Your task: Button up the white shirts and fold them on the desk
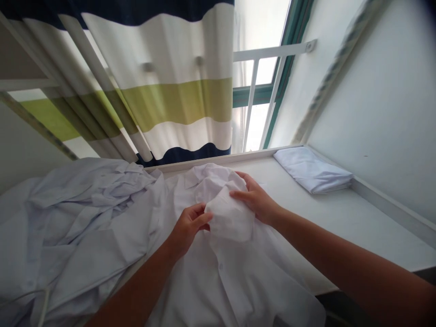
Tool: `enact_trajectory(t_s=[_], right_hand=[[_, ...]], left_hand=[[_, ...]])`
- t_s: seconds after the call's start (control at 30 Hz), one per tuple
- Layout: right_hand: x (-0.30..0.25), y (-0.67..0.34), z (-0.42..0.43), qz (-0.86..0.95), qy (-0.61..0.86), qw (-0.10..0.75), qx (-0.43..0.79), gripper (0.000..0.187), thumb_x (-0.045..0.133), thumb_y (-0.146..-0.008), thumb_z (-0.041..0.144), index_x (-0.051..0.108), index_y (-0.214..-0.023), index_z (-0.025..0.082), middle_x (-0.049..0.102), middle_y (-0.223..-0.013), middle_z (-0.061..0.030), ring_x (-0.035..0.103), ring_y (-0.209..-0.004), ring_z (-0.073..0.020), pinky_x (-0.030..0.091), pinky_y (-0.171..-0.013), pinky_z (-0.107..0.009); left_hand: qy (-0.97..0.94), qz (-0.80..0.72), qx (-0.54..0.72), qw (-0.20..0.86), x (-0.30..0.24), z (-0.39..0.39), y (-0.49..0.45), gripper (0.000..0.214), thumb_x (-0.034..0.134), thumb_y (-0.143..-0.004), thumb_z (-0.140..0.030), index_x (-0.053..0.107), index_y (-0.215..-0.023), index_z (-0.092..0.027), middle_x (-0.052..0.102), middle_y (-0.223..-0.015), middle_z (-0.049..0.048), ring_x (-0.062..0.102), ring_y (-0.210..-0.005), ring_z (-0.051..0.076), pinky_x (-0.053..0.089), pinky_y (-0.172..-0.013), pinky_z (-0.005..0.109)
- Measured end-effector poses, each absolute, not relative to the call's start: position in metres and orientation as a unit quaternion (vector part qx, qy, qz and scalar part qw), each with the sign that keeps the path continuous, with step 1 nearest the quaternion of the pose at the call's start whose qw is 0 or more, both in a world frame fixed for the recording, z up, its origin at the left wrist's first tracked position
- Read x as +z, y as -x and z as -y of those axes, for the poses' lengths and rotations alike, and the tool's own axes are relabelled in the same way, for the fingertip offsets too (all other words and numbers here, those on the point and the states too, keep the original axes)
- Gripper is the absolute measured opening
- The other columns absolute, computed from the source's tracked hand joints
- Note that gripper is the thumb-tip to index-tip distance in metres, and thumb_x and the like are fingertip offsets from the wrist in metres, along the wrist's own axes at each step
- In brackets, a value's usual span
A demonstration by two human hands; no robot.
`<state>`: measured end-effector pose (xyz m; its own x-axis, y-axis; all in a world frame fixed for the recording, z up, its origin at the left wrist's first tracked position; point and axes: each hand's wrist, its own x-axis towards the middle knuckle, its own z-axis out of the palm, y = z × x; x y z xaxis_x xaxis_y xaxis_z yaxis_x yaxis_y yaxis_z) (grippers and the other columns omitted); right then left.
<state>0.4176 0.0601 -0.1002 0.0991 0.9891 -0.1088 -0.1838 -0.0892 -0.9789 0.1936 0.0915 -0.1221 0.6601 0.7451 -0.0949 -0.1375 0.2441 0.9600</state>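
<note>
A white buttoned shirt lies spread over the white surface in front of me, its lower part reaching toward the near edge. My left hand pinches a loose flap of the shirt's cloth between thumb and fingers. On the flap's far right side, my right hand grips the same cloth, thumb on top and fingers partly hidden behind it. Between both hands the flap is raised and bunched near the collar end. A small button shows on the front placket below the hands.
A heap of crumpled white shirts covers the left side. One folded white garment lies at the back right on the white tabletop, by a raised rim. Behind hang a striped curtain and a window with a white railing. A pale cable crosses the lower left.
</note>
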Motion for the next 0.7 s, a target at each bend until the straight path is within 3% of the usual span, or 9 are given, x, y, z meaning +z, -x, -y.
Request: enact_trajectory(t_s=[0.1,0.17,0.23,0.3,0.37,0.47,0.57,0.7], right_hand=[[-0.131,-0.427,-0.067,0.458,0.635,0.460,0.419,0.084,0.077,-0.075,0.039,0.033,-0.146,0.027,0.061,-0.117,-0.0085,0.065,-0.095,-0.0270,0.056,-0.085,-0.049],[-0.143,-0.431,-0.062,0.517,0.687,0.447,0.246,0.082,0.077,-0.075,0.038,0.034,-0.144,0.024,0.057,-0.121,-0.0121,0.061,-0.098,-0.0287,0.054,-0.086,-0.050],[-0.148,-0.429,-0.050,0.600,0.640,0.477,0.059,0.063,0.074,-0.081,0.034,0.043,-0.134,0.023,0.055,-0.121,-0.0136,0.058,-0.104,-0.0294,0.051,-0.087,-0.048],[-0.148,-0.420,-0.036,0.712,0.523,0.468,-0.039,0.038,0.069,-0.086,0.032,0.051,-0.119,0.024,0.059,-0.112,-0.0113,0.057,-0.101,-0.0273,0.048,-0.084,-0.044],[-0.148,-0.409,-0.027,0.805,0.429,0.407,-0.050,0.029,0.069,-0.088,0.037,0.055,-0.110,0.023,0.064,-0.101,-0.0088,0.058,-0.091,-0.0248,0.045,-0.079,-0.040],[-0.150,-0.394,-0.023,0.839,0.420,0.345,-0.021,0.033,0.067,-0.089,0.049,0.059,-0.102,0.021,0.067,-0.093,-0.0088,0.057,-0.081,-0.0227,0.042,-0.073,-0.038],[-0.155,-0.389,-0.026,0.815,0.450,0.362,0.052,0.022,0.062,-0.093,0.042,0.058,-0.092,0.021,0.067,-0.084,-0.0061,0.057,-0.074,-0.0193,0.041,-0.070,-0.033],[-0.157,-0.391,-0.028,0.743,0.451,0.428,0.247,0.015,0.052,-0.099,0.031,0.059,-0.091,0.021,0.063,-0.079,-0.0018,0.054,-0.069,-0.0145,0.042,-0.067,-0.028]], left_hand=[[-0.521,-0.358,0.329,0.702,-0.140,-0.102,-0.193,0.029,0.076,-0.080,-0.041,0.069,-0.077,-0.013,0.065,-0.073,0.0020,0.059,-0.065,0.012,0.049,-0.062,0.021],[-0.503,-0.383,0.339,0.697,-0.150,-0.106,-0.194,0.033,0.076,-0.080,-0.045,0.065,-0.074,-0.013,0.061,-0.068,-0.0005,0.055,-0.059,0.010,0.046,-0.057,0.020],[-0.496,-0.395,0.347,0.691,-0.157,-0.105,-0.196,0.035,0.075,-0.080,-0.047,0.064,-0.076,-0.014,0.059,-0.066,-0.0020,0.053,-0.056,0.009,0.045,-0.054,0.020],[-0.493,-0.396,0.348,0.692,-0.159,-0.102,-0.198,0.036,0.074,-0.080,-0.048,0.064,-0.079,-0.014,0.059,-0.066,-0.0022,0.052,-0.055,0.009,0.045,-0.053,0.021],[-0.496,-0.388,0.345,0.696,-0.158,-0.097,-0.200,0.036,0.073,-0.082,-0.049,0.064,-0.080,-0.014,0.059,-0.067,-0.0020,0.052,-0.054,0.009,0.046,-0.051,0.021],[-0.492,-0.353,0.362,0.709,-0.156,-0.088,-0.203,0.038,0.064,-0.088,-0.053,0.066,-0.093,-0.015,0.059,-0.070,-0.0005,0.055,-0.054,0.012,0.048,-0.046,0.023],[-0.504,-0.312,0.372,0.714,-0.156,-0.081,-0.203,0.044,0.054,-0.094,-0.052,0.067,-0.113,-0.015,0.061,-0.077,0.0030,0.060,-0.060,0.016,0.051,-0.046,0.027],[-0.591,-0.314,0.359,0.651,-0.155,-0.077,-0.202,0.031,0.064,-0.091,-0.038,0.066,-0.114,-0.017,0.061,-0.085,0.0034,0.058,-0.065,0.012,0.052,-0.057,0.025]])
